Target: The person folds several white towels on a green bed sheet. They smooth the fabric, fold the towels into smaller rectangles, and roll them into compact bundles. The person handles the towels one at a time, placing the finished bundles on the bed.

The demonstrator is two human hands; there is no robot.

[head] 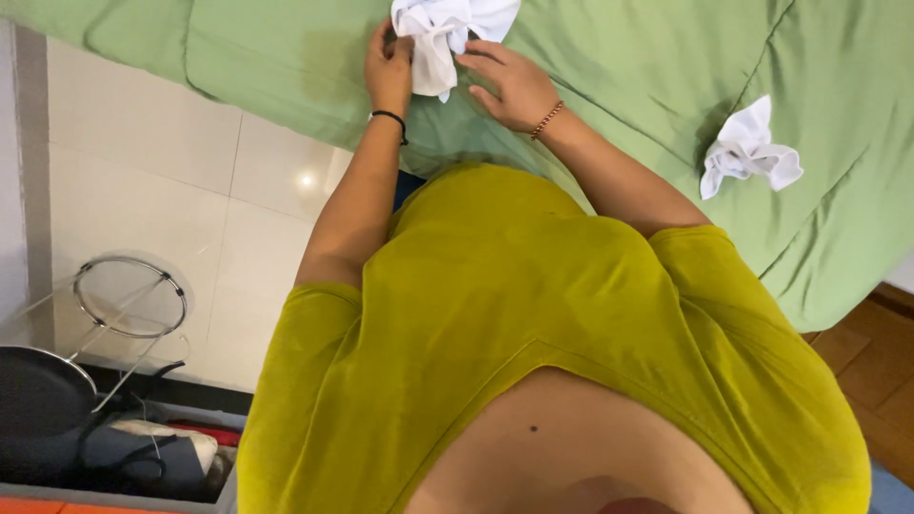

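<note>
we see a green bedspread (619, 67) filling the top of the view, with a white tiled floor (143, 162) to its left and a round metal ring stand (130, 297) near a dark pan (38, 390). on the bedspread, at the top edge, lies a white cloth (443, 33), and a second crumpled white cloth (747, 150) sits well apart to the right. our left hand (388, 71) has its fingers pinched on the first cloth's edge, while our right hand (509, 86) rests loosely open just beside it, fingertips touching the fabric.

A white cloth (444, 33), crumpled and bunched, lies on the green bed (647, 67) near its far edge, one corner hanging toward the near edge.
</note>
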